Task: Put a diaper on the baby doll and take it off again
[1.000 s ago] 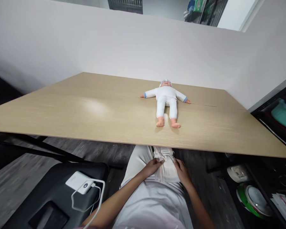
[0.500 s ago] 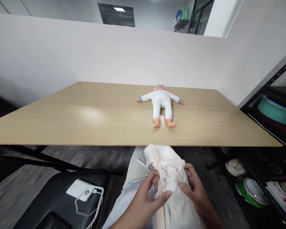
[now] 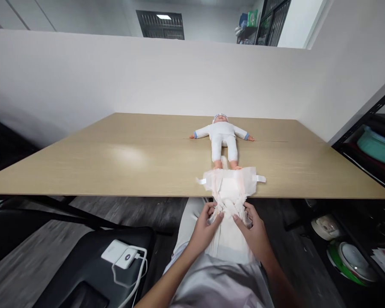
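Both hands hold an unfolded white diaper [image 3: 230, 188] by its gathered middle. My left hand [image 3: 205, 229] pinches its left edge, thumb on top, and my right hand [image 3: 254, 229] grips the right edge the same way. The diaper's far end reaches over the front of the table, its two side tabs spread out; the near end hangs above my lap. Just beyond it a baby doll [image 3: 223, 139] lies on its back, arms out, feet toward me. It wears a white suit with blue cuffs and a patterned cap. The diaper's far edge partly covers its feet.
The wooden table [image 3: 147, 162] meets a white wall behind. On the left, a black chair [image 3: 93, 252] carries a white power bank [image 3: 122, 253] with a cable. At right, dark shelves hold a teal container [image 3: 378, 145] and a lidded bowl [image 3: 353, 261].
The diaper has moved forward and up from my lap, and its far end has opened out with the tabs spread. Both hands have moved forward with it.
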Demonstrator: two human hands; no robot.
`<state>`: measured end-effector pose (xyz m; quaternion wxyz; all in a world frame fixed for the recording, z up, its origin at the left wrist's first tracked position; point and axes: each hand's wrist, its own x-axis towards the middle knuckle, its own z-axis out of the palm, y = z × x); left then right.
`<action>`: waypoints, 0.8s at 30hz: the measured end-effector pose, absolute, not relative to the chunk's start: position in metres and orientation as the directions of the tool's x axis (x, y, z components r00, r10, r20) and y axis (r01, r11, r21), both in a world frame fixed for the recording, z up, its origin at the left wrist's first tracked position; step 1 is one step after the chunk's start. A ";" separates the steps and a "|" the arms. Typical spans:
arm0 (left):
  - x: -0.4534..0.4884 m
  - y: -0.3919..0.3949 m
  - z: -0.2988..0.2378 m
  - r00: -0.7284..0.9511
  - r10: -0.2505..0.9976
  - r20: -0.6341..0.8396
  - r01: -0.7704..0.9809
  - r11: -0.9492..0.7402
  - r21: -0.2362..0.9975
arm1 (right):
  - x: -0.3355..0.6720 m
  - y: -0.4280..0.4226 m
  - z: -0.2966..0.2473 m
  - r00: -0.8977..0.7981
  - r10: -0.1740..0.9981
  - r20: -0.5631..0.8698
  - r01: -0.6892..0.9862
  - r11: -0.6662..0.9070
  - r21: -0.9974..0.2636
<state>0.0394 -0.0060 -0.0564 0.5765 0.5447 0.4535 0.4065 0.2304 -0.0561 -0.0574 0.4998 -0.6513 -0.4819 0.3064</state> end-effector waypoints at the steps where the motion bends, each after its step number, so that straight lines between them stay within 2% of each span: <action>1: 0.040 -0.006 -0.059 0.259 0.962 -0.086 0.015 0.086 0.996 | 0.233 -0.056 -0.061 0.362 0.928 0.090 0.354 -0.047 -0.934; 3: 0.039 -0.008 -0.060 0.261 0.960 -0.102 0.015 0.102 0.995 | 0.237 -0.058 -0.064 0.399 0.904 0.155 0.445 -0.043 -0.895; 7: 0.037 -0.014 -0.063 0.246 0.967 -0.074 0.064 0.060 0.996 | 0.240 -0.056 -0.054 0.390 0.829 0.400 0.642 0.066 -0.764; 10: 0.038 -0.016 -0.064 0.247 0.969 -0.015 0.154 -0.024 0.988 | 0.238 -0.038 -0.035 0.196 0.841 0.505 0.738 0.212 -0.640; 13: 0.038 -0.017 -0.060 0.259 0.963 0.076 0.268 -0.147 0.952 | 0.234 -0.003 -0.021 -0.045 0.873 0.485 0.788 0.330 -0.520; 15: 0.034 -0.015 -0.053 0.298 0.940 0.164 0.396 -0.278 0.875 | 0.231 0.022 -0.018 -0.127 0.895 0.429 0.829 0.333 -0.449; 19: 0.017 0.012 -0.034 0.441 0.832 0.335 0.580 -0.550 0.601 | 0.228 0.058 -0.025 -0.227 0.925 0.304 0.885 0.326 -0.333; 24: 0.010 0.114 -0.006 0.480 0.720 0.501 0.672 -0.669 0.317 | 0.227 0.063 -0.034 -0.254 0.920 0.299 0.903 0.336 -0.268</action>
